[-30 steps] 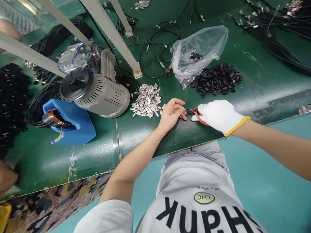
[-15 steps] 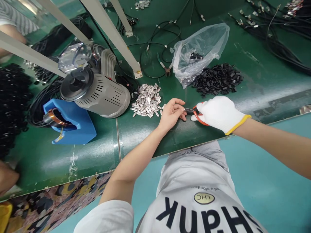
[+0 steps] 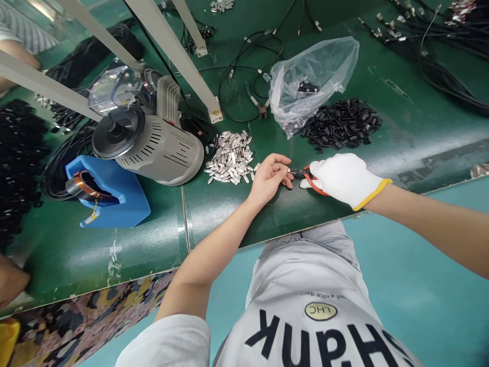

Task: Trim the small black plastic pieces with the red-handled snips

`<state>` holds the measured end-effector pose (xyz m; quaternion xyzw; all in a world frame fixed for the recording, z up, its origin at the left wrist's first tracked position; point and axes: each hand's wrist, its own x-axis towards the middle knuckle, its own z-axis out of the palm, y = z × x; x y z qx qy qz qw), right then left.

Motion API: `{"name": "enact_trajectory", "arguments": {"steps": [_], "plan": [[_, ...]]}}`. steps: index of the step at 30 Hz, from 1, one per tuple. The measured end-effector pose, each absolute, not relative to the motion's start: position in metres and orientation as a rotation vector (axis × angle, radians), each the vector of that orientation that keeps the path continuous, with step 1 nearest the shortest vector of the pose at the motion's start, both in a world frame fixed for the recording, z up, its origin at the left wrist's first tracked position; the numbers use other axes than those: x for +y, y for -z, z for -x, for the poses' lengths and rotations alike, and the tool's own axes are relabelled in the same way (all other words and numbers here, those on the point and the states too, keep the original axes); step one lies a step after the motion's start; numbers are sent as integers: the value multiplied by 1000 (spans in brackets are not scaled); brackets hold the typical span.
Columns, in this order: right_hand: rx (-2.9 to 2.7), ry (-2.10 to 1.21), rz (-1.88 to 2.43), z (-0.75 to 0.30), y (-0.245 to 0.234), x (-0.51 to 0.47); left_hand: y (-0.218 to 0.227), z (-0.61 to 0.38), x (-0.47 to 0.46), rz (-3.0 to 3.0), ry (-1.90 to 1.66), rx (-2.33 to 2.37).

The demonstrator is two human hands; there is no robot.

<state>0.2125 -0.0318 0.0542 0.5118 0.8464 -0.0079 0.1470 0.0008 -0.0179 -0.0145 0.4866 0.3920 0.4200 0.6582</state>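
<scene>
My right hand (image 3: 340, 178), in a white glove with a yellow cuff, is closed around red-handled pliers (image 3: 318, 187). The dark jaws of the pliers point left and meet the fingertips of my left hand (image 3: 270, 177). That bare hand is pinched on a small part at the jaw tips, too hidden to name. Left of my hands lies a heap of small silver metal connectors (image 3: 232, 158). Beyond my right hand is a heap of small black plastic pieces (image 3: 346, 125), against a clear plastic bag (image 3: 317, 66).
A grey motor-like machine (image 3: 164, 150) and a blue tape dispenser (image 3: 130, 204) stand on the left of the green bench (image 3: 217, 214). Cutting pliers (image 3: 262, 109) and black cables (image 3: 439, 81) lie farther back. A co-worker's arm (image 3: 11, 280) shows at the left edge.
My hands and the pliers hold nearly the same place. The whole view has shifted very slightly; nothing has visibly been taken up or let go.
</scene>
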Motion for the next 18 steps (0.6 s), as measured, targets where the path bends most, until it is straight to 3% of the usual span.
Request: {"name": "enact_trajectory", "arguments": {"steps": [18], "plan": [[2441, 10, -1508, -213, -50, -29, 13, 1, -17, -1099, -951, 900]]}}
